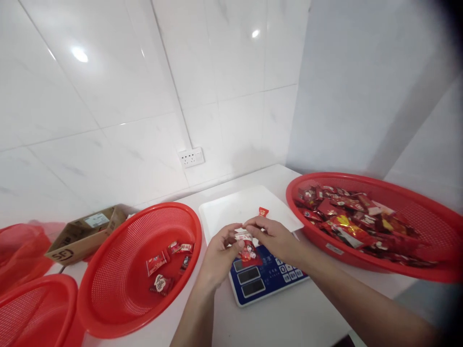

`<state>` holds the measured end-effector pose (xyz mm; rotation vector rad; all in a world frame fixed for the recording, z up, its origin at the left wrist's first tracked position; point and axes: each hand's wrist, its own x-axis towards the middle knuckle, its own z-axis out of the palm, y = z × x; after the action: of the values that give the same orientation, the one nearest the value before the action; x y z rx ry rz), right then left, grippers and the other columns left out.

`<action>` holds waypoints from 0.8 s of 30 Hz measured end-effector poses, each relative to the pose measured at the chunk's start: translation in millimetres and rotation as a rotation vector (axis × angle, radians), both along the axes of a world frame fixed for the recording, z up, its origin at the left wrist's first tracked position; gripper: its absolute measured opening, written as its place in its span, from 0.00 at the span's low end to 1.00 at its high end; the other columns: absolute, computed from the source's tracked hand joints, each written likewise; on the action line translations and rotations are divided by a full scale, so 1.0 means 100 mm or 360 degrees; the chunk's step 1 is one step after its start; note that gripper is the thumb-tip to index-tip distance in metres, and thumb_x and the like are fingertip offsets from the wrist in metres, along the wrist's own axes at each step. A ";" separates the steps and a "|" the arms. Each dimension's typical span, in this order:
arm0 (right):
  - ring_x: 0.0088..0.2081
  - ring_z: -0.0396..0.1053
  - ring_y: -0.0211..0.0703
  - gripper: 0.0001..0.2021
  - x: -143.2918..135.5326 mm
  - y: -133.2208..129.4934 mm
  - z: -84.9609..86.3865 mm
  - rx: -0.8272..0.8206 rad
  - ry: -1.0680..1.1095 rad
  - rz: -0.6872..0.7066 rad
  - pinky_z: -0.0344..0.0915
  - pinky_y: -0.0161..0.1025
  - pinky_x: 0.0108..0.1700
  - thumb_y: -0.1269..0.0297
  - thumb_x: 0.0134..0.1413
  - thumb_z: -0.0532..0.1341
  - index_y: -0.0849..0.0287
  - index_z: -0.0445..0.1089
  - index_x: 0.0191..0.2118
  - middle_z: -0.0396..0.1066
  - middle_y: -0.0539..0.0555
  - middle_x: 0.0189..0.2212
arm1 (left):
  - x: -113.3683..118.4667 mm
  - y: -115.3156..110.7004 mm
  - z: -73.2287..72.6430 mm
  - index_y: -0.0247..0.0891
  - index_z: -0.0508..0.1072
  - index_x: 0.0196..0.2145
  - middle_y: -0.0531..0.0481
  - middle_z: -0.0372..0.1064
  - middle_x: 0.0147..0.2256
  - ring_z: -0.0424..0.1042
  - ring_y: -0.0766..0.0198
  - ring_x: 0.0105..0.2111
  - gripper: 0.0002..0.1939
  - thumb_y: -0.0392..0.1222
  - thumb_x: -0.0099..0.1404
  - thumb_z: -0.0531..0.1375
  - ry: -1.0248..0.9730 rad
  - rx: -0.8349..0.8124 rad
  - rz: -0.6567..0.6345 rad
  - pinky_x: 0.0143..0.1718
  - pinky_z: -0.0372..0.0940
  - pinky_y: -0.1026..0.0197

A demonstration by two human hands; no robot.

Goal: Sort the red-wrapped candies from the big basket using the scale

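My left hand (221,253) is closed on a small red snack packet (248,250) with a white top edge and a printed figure. My right hand (272,236) is closed at the packet's upper right edge, its fingertips close to the left ones. Both hands are above the blue keypad panel (258,285) of a digital scale, in front of its white weighing plate (227,207). On that plate lies a little red-wrapped piece (264,211), partly hidden behind my right hand.
To the right, a large red basket (347,176) holds many wrapped snacks (347,217). A red basket (108,289) on the left contains several packets (161,284). Further left are another red basket (70,303), a cardboard box (83,236) and red mesh (25,250). A socket (191,157) is on the wall.
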<state>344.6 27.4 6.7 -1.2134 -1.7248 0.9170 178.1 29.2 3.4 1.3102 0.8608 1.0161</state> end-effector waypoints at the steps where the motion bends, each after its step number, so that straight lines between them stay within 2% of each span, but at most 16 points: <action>1: 0.39 0.67 0.43 0.14 -0.01 0.00 -0.03 -0.0050 0.0082 0.0014 0.64 0.39 0.39 0.55 0.55 0.54 0.57 0.66 0.43 0.70 0.54 0.38 | 0.02 0.00 -0.01 0.40 0.70 0.40 0.52 0.68 0.32 0.68 0.66 0.32 0.15 0.43 0.54 0.63 -0.0068 0.0002 0.0047 0.33 0.65 0.63; 3: 0.40 0.67 0.43 0.18 -0.02 0.01 -0.08 -0.0142 0.0183 0.0051 0.66 0.40 0.39 0.56 0.51 0.58 0.56 0.63 0.48 0.68 0.54 0.42 | 0.04 0.00 -0.02 0.41 0.68 0.37 0.53 0.67 0.33 0.69 0.66 0.34 0.12 0.42 0.54 0.62 -0.0180 0.0006 0.0146 0.36 0.66 0.61; 7: 0.32 0.67 0.40 0.10 -0.02 0.03 -0.09 -0.0312 0.0283 0.0097 0.67 0.37 0.33 0.62 0.48 0.60 0.58 0.67 0.38 0.68 0.50 0.29 | 0.05 0.01 -0.02 0.40 0.66 0.34 0.56 0.64 0.32 0.69 0.69 0.33 0.10 0.43 0.55 0.62 -0.0219 -0.0017 0.0203 0.39 0.68 0.60; 11: 0.27 0.66 0.37 0.10 0.00 0.04 -0.02 -0.0457 0.0399 0.0177 0.65 0.35 0.29 0.61 0.45 0.63 0.60 0.69 0.35 0.68 0.48 0.24 | 0.02 0.03 -0.02 0.37 0.67 0.29 0.56 0.63 0.28 0.67 0.70 0.31 0.10 0.47 0.57 0.60 -0.0216 -0.0068 0.0223 0.36 0.69 0.61; 18: 0.32 0.68 0.36 0.16 0.02 0.07 -0.05 -0.0626 0.0857 0.0222 0.64 0.33 0.32 0.52 0.48 0.61 0.61 0.72 0.34 0.71 0.51 0.30 | -0.02 0.05 -0.02 0.37 0.66 0.27 0.57 0.65 0.28 0.67 0.71 0.31 0.10 0.46 0.56 0.62 -0.0292 -0.0144 0.0226 0.38 0.69 0.62; 24: 0.30 0.66 0.35 0.13 0.01 0.10 -0.04 -0.0514 0.0808 0.0059 0.62 0.33 0.30 0.54 0.46 0.62 0.61 0.72 0.30 0.69 0.50 0.26 | -0.01 0.07 -0.03 0.37 0.65 0.26 0.56 0.66 0.28 0.67 0.71 0.32 0.11 0.45 0.55 0.62 -0.0299 -0.0142 0.0249 0.40 0.68 0.61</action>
<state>345.2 37.1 2.9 -1.0292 -1.2267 1.4266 177.6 35.9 0.1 1.0664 0.8645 1.1897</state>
